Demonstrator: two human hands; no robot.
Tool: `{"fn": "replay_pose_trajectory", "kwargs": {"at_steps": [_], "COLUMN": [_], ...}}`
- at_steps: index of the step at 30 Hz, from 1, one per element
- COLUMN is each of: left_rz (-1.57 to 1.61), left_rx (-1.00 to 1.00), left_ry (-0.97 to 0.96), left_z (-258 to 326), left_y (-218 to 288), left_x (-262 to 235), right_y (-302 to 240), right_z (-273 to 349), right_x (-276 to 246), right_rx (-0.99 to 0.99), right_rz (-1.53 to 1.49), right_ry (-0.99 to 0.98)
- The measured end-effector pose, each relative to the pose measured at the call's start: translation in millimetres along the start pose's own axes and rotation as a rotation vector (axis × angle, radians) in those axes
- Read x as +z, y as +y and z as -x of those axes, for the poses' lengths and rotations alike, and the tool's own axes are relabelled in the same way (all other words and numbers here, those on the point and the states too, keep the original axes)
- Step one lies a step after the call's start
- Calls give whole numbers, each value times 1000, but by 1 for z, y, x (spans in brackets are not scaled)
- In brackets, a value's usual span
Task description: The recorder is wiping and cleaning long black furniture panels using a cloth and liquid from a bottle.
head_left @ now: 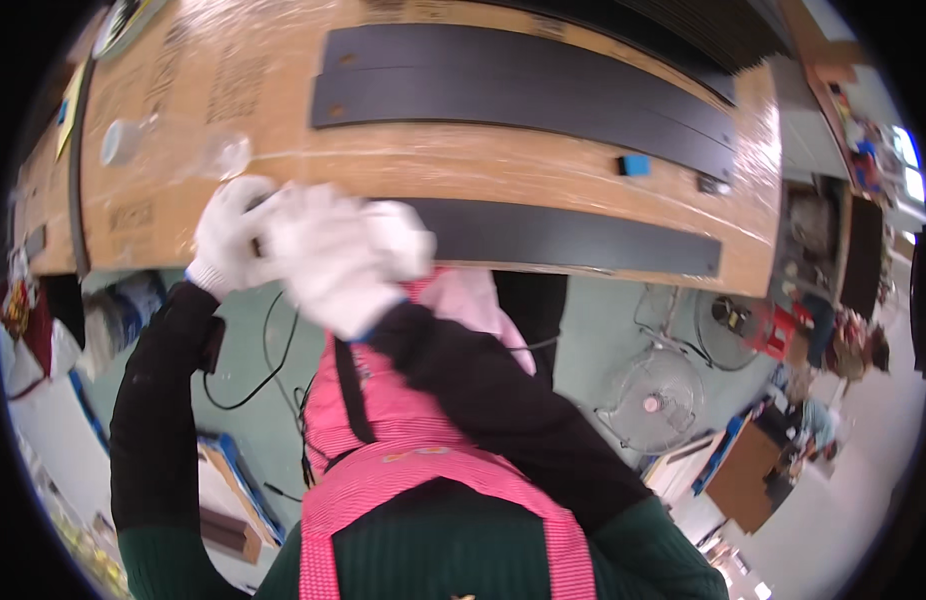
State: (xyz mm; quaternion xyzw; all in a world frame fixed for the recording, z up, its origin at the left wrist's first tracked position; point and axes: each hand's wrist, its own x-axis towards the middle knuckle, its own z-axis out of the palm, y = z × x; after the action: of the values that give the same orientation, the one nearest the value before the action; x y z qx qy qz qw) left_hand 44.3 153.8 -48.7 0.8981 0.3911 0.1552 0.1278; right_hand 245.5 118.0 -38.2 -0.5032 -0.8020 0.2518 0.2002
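Both my hands wear white gloves and meet at the near edge of the table, left of centre. My left hand (228,238) is closed, its fingers curled round something dark that I cannot make out. Over and against it lies my right hand (328,255), smeared by motion, with a bunched white cloth (403,238) sticking out at its right side. A long dark grey board (573,238) runs along the near edge; its left end is hidden behind my right hand and the cloth. Just beyond my left hand lies a clear plastic container (228,155).
Two dark grey boards (513,85) lie farther back on the wrapped cardboard table top (283,140). A small blue block (635,165) sits right of them, a white cup (121,142) at left. Stacked dark boards (673,35) line the back. A floor fan (653,400) stands right.
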Motion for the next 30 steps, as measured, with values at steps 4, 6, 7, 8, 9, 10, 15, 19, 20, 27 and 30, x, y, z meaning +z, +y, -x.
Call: {"fn": "replay_pose_trajectory", "kwargs": {"at_steps": [4,6,7,8,9,10,15,19,20,27,30], "left_rz": [-49,-34,-30,-45,-83,-102,-98,-155,-153,-155,-81], "left_rx": [-9,-33,-20,-41,-58,-52,-11,-49,-37,162,197], "left_ry": [1,-32,-23,-28,-31,-23,1,-38,-33,-49,-88], "left_z": [1,-2,-9,6,14,13,-3,2,-4,-11,-5], "left_y": [1,6,7,3,5,8,9,15,20,42,40], "left_x": [-4,-2,3,0,-9,-8,1,-6,-4,-9,-11], "right_y": [11,70,121,137,163,229,405,409,415,356,361], "right_z": [16,59,91,106,128,168,290,274,284,273,303], "right_x": [-15,-62,-79,-108,-143,-162,-305,-358,-376,-274,-289], "right_rx": [20,73,61,226,372,565,1153,1189,1169,947,1007], "right_rz": [4,278,428,366,628,778,548,743,710,472,354], "right_ry": [84,248,424,553,427,338,621,444,613,643,674]}}
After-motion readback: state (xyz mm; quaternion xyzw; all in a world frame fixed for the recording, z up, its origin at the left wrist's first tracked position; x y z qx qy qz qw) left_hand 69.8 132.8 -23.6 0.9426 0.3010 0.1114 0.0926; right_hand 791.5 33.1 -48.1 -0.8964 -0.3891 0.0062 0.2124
